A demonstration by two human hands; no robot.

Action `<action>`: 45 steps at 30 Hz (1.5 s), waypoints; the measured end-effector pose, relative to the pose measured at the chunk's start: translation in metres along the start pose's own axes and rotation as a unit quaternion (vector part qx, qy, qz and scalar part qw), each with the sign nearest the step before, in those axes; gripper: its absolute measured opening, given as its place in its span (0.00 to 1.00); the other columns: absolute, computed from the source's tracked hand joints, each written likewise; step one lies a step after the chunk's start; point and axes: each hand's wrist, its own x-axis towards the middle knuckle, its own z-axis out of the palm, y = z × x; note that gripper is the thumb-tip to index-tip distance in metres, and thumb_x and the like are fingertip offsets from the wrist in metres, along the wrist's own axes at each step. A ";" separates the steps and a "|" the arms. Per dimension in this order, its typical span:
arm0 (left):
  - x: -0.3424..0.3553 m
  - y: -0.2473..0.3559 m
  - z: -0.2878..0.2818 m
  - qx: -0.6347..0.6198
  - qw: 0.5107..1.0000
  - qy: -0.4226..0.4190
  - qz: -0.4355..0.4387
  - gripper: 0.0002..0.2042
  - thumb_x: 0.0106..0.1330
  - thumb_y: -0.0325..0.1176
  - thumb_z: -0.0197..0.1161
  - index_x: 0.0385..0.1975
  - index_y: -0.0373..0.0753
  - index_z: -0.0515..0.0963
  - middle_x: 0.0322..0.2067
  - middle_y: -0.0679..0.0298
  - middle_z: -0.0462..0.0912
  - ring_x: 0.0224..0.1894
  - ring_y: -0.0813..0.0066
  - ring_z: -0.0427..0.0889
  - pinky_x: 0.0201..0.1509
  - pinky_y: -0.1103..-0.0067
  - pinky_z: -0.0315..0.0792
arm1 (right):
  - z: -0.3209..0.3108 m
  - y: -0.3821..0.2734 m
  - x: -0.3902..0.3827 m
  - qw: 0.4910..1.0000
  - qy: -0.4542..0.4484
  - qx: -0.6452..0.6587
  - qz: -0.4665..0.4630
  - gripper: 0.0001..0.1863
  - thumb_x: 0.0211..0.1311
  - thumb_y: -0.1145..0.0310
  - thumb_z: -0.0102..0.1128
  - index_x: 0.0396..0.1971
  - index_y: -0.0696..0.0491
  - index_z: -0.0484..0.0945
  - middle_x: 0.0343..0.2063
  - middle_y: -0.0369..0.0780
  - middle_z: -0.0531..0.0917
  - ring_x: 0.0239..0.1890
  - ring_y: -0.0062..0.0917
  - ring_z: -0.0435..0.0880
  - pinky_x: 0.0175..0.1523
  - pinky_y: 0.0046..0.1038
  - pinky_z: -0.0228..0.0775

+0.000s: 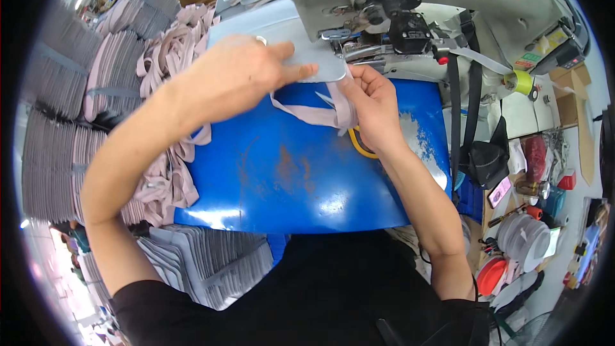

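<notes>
A flat grey panel with rounded corners (262,24) lies at the sewing machine's needle area, its near edge over the blue table. My left hand (246,70) rests on this panel, index and middle fingers stretched out and apart; its other fingers are partly hidden. At the panel's near right corner, my right hand (375,102) pinches a pale pink strap (307,114). The strap hangs in a loop below the panel's edge. Under my right hand shows part of a yellow-handled pair of scissors (360,143), its blade tip showing inside the strap loop.
The sewing machine (410,32) stands across the far right of the blue tabletop (275,186). A heap of pink straps (170,182) hangs at the left edge, beside bundled stacks of grey panels (51,166). A yellow thread spool (517,82) and a phone (499,192) are at right.
</notes>
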 end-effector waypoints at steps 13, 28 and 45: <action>0.025 0.044 0.003 -0.047 0.995 0.001 -0.085 0.22 0.59 0.23 0.61 0.56 0.31 0.81 0.35 0.48 0.83 0.30 0.52 0.87 0.34 0.64 0.80 | 0.003 0.008 0.000 0.999 0.014 0.022 -0.030 0.10 0.75 0.74 0.59 0.50 0.63 0.79 0.37 0.42 0.89 0.32 0.15 0.85 0.36 0.20 0.78; -0.015 0.144 0.073 -0.188 0.935 0.186 -0.236 0.45 0.49 0.37 0.79 0.72 0.45 0.70 0.50 0.58 0.77 0.51 0.54 0.80 0.56 0.63 0.75 | 0.002 0.008 -0.037 1.000 0.001 0.015 -0.009 0.18 0.79 0.70 0.55 0.63 0.59 0.78 0.35 0.36 0.88 0.34 0.10 0.82 0.37 0.18 0.74; -0.021 0.059 0.001 -0.025 0.998 -0.019 -0.062 0.34 0.60 0.27 0.64 0.71 0.52 0.73 0.30 0.63 0.70 0.25 0.68 0.80 0.27 0.73 0.77 | -0.006 -0.018 -0.049 0.994 -0.042 0.058 0.083 0.28 0.67 0.81 0.55 0.68 0.59 0.74 0.39 0.36 0.87 0.30 0.15 0.81 0.38 0.21 0.77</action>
